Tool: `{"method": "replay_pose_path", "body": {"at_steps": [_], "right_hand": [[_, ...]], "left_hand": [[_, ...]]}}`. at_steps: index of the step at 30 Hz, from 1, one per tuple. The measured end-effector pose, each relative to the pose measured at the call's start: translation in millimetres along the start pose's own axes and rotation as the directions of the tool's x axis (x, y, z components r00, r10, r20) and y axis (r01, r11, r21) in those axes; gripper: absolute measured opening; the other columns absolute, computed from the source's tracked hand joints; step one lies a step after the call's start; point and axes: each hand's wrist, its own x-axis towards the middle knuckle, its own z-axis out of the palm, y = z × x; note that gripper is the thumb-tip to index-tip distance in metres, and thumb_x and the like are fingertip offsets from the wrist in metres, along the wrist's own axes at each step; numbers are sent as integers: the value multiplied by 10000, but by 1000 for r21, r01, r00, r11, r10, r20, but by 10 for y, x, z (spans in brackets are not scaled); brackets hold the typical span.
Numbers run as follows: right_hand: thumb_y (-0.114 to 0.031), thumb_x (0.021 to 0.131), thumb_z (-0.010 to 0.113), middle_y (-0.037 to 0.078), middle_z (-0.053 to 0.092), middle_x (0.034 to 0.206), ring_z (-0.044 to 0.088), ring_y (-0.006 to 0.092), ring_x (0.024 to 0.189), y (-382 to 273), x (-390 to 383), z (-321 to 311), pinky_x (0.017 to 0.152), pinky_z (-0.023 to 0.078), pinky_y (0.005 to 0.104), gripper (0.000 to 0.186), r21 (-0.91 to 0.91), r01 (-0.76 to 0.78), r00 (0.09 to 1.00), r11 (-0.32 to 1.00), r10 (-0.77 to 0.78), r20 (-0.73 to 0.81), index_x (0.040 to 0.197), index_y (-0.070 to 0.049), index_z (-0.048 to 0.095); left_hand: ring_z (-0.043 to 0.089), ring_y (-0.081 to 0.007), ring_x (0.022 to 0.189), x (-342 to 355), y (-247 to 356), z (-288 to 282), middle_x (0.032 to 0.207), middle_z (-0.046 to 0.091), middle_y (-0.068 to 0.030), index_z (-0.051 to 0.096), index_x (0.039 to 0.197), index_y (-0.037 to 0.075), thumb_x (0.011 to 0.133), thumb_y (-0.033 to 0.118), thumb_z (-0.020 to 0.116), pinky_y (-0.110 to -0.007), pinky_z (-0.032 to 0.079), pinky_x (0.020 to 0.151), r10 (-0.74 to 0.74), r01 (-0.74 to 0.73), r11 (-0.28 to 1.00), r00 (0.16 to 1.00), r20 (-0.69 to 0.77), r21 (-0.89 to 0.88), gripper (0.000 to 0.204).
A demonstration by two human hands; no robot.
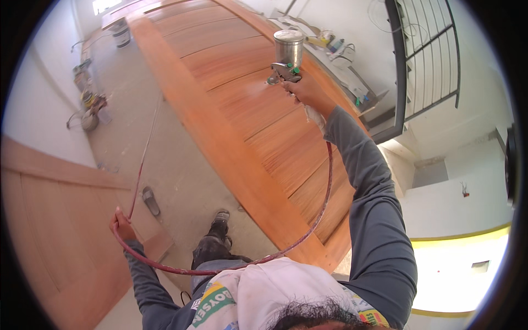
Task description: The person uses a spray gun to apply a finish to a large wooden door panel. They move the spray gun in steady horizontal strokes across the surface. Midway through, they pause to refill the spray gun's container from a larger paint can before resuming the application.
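Note:
My right hand is closed round the handle of a spray gun with a silver metal cup on top. The gun is over the far part of a large orange-brown wooden door panel, its nozzle toward the left, and a faint mist shows near it. From the gun's handle a red hose loops down across my body to the left. There my left hand is closed on the hose, out over the floor beside the panel. Beyond it the hose runs away along the floor.
Another wooden panel leans at the left. A slipper lies on the floor near my left hand. Tools stand by the left wall, with a bucket farther back. Bottles and cloths lie right of the panel, beside a dark metal railing.

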Motion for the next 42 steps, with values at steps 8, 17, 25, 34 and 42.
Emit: {"method": "replay_pose_path", "body": {"at_steps": [8, 17, 25, 34, 42], "right_hand": [[-230, 868, 706, 34, 612, 738, 582, 116, 594, 966, 631, -979, 462, 480, 268, 326, -126, -115, 971, 985, 85, -222, 1096, -14, 618], [-201, 838, 679, 169, 679, 891, 657, 259, 785, 1848, 1285, -1844, 663, 509, 375, 343, -370, -185, 914, 910, 20, -406, 1141, -43, 646], [-179, 843, 631, 213, 697, 997, 663, 381, 937, 2117, 1309, -1986, 817, 514, 443, 340, -525, -264, 868, 809, -38, -495, 1166, -71, 641], [-190, 854, 683, 75, 635, 779, 600, 128, 626, 1174, 434, -1312, 491, 483, 298, 292, -180, -205, 957, 962, 158, -244, 1058, 11, 629], [-181, 897, 672, 29, 607, 760, 570, 95, 613, 159, -384, -386, 455, 455, 258, 217, -54, -42, 998, 998, 39, -49, 1012, -10, 606]], "left_hand": [[346, -59, 499, 86, 325, 801, 539, 368, 41, 462, 612, 79, 987, 287, 549, -271, 245, 459, 103, -139, 974, 975, 196, 179, 438], [319, -42, 495, 38, 832, 1429, 538, 354, 54, 440, 606, 93, 1004, 298, 544, -251, 224, 458, 171, -217, 965, 947, 273, 147, 459], [306, -33, 518, -41, 863, 1351, 550, 342, 61, 417, 609, 100, 1006, 297, 544, -248, 210, 467, 190, -238, 960, 943, 275, 151, 461], [389, -66, 569, -69, 410, 802, 566, 415, 27, 510, 627, 44, 989, 320, 561, -274, 287, 522, 171, -191, 974, 972, 160, 118, 459], [412, -84, 579, -254, -73, 238, 591, 481, 16, 614, 696, -6, 963, 347, 592, -268, 312, 542, 51, -60, 996, 992, 116, 71, 443]]}}
